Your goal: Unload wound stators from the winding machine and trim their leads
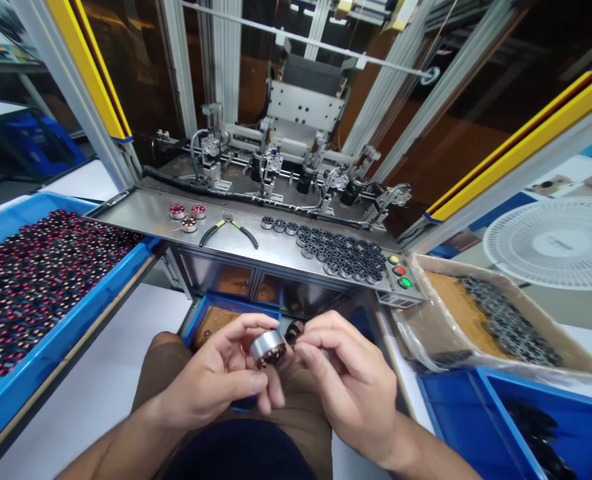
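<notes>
Above my lap, my left hand [226,373] grips a small motor [268,348] between thumb and fingers. The motor has a smooth silver metal shell, and copper windings show on its lower right side. Close beside it, my right hand [349,383] is closed in a pinch at the motor's edge. Thin wires [289,351] seem to run from the motor to its fingertips, though the pinch itself is partly hidden. Beyond the hands, on the metal bench [281,257], pliers [229,230] with black and green handles lie spread, beside a few red and copper wound stators [189,225].
Several dark silver-rimmed rotors [343,250] stand in rows near the control buttons [400,271]. A blue tray [71,320] of wound stators is at left. At right are a lined box [456,320] of parts, a blue bin [496,400] and a white fan [559,241]. Machine fixtures [303,177] stand behind.
</notes>
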Tool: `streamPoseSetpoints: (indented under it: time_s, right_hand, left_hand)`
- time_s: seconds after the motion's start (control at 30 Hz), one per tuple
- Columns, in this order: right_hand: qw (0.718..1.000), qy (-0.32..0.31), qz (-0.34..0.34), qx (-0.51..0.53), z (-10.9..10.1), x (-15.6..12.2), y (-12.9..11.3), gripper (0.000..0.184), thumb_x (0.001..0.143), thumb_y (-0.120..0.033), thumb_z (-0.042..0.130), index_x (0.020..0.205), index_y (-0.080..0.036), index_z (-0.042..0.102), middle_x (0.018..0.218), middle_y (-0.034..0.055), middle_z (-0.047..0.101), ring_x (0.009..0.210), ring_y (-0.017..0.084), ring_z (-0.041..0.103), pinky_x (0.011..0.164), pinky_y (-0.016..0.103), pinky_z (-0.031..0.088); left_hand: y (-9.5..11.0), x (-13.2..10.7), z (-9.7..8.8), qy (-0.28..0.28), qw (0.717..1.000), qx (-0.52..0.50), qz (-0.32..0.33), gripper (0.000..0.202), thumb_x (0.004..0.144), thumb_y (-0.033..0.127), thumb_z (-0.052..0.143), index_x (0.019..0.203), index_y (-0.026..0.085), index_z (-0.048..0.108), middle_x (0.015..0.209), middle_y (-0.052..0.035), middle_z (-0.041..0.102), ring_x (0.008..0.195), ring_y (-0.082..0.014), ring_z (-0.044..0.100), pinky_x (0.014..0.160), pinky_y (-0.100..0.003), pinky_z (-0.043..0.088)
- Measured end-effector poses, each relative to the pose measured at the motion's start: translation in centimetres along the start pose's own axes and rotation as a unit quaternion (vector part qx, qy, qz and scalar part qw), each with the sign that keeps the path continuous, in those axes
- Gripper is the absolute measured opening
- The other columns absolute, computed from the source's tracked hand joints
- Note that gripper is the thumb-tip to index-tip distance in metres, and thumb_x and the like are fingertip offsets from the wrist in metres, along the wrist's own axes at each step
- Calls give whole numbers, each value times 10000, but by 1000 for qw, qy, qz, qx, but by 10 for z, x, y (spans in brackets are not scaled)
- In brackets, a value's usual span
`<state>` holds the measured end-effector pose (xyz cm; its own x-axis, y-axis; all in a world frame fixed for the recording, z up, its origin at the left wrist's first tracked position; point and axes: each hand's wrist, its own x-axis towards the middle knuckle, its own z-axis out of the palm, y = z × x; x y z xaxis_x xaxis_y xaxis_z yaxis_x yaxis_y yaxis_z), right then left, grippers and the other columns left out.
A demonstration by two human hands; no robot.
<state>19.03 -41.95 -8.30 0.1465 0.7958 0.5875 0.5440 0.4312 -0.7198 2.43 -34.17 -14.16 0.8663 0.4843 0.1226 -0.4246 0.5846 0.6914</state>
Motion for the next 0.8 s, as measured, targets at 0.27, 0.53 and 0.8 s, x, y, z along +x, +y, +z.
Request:
streamPoseSetpoints:
  time_s: [0.27, 0.53, 0.8]
  right_hand:
    - [997, -44, 1, 64, 3, 3, 1, 142, 880, -72, 581, 784, -125, 671, 686, 52, 645, 670, 131, 607, 626, 260, 513]
    - [999, -23, -21, 26, -5, 6, 7, 118, 853, -39, 613, 820, -136, 670, 738, 38, 645, 706, 115, 609, 628, 229, 495]
    - [996, 9, 69, 51, 2, 4, 7, 194, 911, -130, 583, 729, -140, 652, 679, 33, 614, 658, 125, 581, 606, 266, 474]
  left_hand:
    - [3, 13, -8, 59, 996, -34, 55, 288, 812, 393, 735, 1027, 212, 672, 1000, -53, 743, 1116, -231, 668, 918, -318, 533]
    - [2, 15, -9, -47, 994, 50, -89, 289, 906, 382, 615, 1033, 130, 678, 806, -96, 736, 619, -167, 718, 529, -212, 536]
    - [-4, 10, -2, 73, 984, 41, 156, 333, 704, 85, 807, 945, 264, 663, 1097, 22, 673, 1215, -201, 602, 1001, -299, 500]
